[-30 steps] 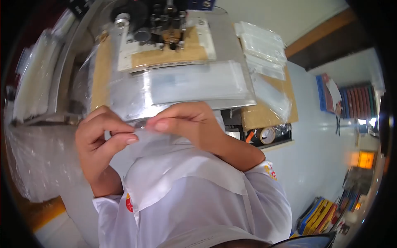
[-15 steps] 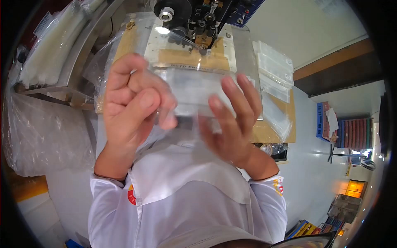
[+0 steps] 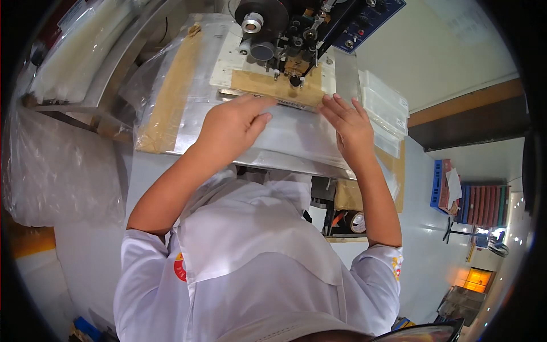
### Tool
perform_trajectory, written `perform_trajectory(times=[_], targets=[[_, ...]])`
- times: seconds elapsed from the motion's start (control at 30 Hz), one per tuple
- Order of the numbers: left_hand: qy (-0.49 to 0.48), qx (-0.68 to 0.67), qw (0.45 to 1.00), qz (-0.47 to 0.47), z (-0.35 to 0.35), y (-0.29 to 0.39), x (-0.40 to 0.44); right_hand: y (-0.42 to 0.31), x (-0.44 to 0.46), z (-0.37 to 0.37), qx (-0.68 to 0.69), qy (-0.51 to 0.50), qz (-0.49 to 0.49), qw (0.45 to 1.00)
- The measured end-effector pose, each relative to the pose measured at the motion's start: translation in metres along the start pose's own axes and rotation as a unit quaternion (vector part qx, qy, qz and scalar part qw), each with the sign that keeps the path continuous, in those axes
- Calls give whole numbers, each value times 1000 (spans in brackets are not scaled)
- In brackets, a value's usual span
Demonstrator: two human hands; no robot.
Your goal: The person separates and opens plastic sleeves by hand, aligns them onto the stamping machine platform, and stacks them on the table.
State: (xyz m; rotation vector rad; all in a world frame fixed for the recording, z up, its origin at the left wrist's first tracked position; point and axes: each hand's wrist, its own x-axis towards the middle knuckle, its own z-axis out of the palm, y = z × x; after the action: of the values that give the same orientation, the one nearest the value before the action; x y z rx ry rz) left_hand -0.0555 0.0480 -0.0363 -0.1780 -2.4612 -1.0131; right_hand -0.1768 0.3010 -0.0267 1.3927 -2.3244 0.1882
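My left hand [image 3: 235, 123] is at the front left edge of the machine's white base plate [image 3: 225, 74], its fingers stretched forward and its thumb apart. My right hand [image 3: 351, 126] is at the front right corner of the same plate, fingers extended and palm down. Between them, brown tape [image 3: 273, 85] covers part of the plate below the stamping head [image 3: 296, 65]. Dark lettering shows along the plate's front edge, partly hidden by my left fingers. Whether thin clear film lies under my fingertips is hard to make out.
A black reel [image 3: 265, 17] and a blue control panel [image 3: 370, 23] belong to the machine. Clear plastic packs [image 3: 384, 102] are stacked at the right. A metal shelf [image 3: 108, 85] at the left holds long plastic bags [image 3: 85, 54]. A tape roll [image 3: 358, 222] sits below.
Both hands have moved forward and down, from raised and blurred near the camera to the plate's front edge. The view has shifted slightly. Clear film that seemed to hang around the hands is no longer distinct.
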Motion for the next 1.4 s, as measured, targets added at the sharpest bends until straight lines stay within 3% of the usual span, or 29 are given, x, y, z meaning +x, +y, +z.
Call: perform_trajectory(times=[0.17,0.63,0.83,0.9,0.97,1.03,1.1,1.17,1.3,1.4], targets=[[-32,123,991,48,5,2,9,9,7,6,-15,-2,22,1000],[-40,154,986,51,13,-10,27,25,20,11,-20,-1,22,1000],[-19,93,995,9,-3,-2,22,33,13,12,-29,21,32,999],[3,34,997,-72,-23,-2,17,48,2,0,-86,42,40,995],[19,-28,978,-208,-49,-8,10,71,-20,-18,-107,110,97,983],[23,-47,973,-226,-56,-27,-12,99,-57,-24,-226,159,163,947],[-29,-53,961,-268,-56,-23,-22,118,-100,-22,-251,163,209,931],[-43,-59,960,-272,-40,-8,-30,135,-152,0,-283,83,256,920],[-38,-47,968,-243,-13,-12,-38,142,-247,67,-147,-110,323,928],[20,-183,942,-281,-6,-24,-40,123,-258,78,42,-92,416,904]])
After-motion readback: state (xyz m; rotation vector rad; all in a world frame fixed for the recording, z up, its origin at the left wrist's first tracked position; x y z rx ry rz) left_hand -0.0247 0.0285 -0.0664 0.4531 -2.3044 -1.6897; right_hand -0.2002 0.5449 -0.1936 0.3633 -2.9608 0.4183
